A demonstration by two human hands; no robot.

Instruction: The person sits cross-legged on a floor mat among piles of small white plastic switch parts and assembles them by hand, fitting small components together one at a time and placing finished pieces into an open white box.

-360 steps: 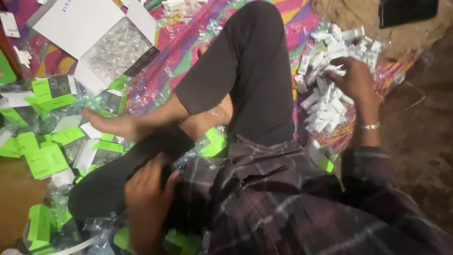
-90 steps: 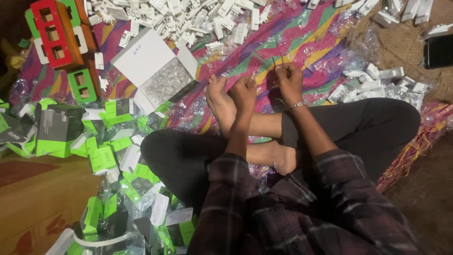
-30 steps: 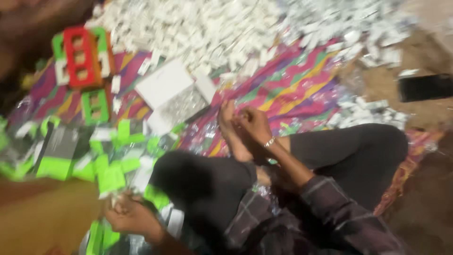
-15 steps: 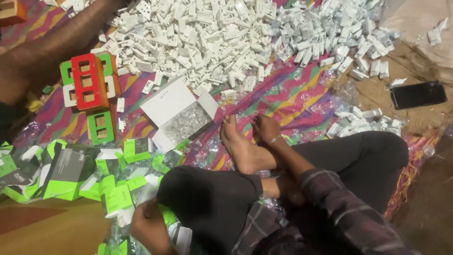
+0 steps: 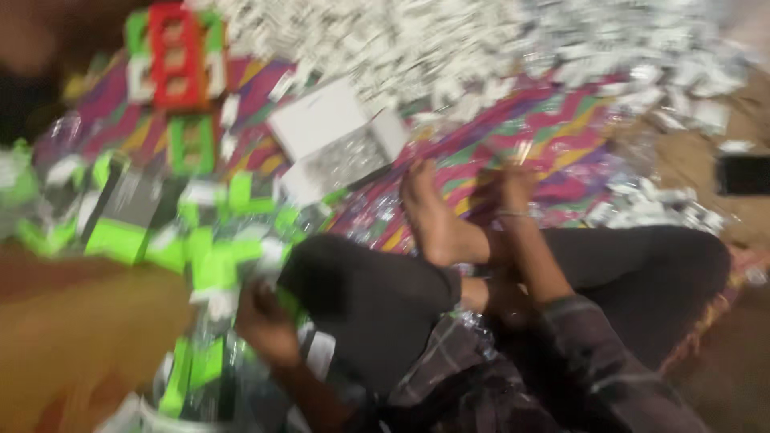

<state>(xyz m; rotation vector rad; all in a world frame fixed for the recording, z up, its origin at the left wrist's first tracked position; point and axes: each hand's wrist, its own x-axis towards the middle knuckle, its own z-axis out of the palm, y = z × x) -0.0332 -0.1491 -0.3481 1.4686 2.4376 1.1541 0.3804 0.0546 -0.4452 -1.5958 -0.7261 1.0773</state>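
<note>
From the head camera everything is smeared by motion. The person sits cross-legged on a striped mat of pink, purple and yellow weave (image 5: pixel 553 152). The left hand (image 5: pixel 269 325) is down at the near left, among flat bright-green and grey cardboard packages (image 5: pixel 160 232) that lie scattered beside the knee; it seems to rest on them, but whether its fingers are curled or spread I cannot tell. The right hand (image 5: pixel 513 188) reaches forward past the bare foot (image 5: pixel 433 216), over the mat, with a thin bangle at the wrist; its fingers are blurred too, so its grip cannot be told. Beyond the foot lies an open white box with a glinting silvery inside (image 5: pixel 337 144). Far across spreads a heap of small white plastic pieces (image 5: pixel 481 40). At the far left stands a red and green frame-shaped package (image 5: pixel 176 56). A dark flat phone (image 5: pixel 742 175) lies at the right.
</note>
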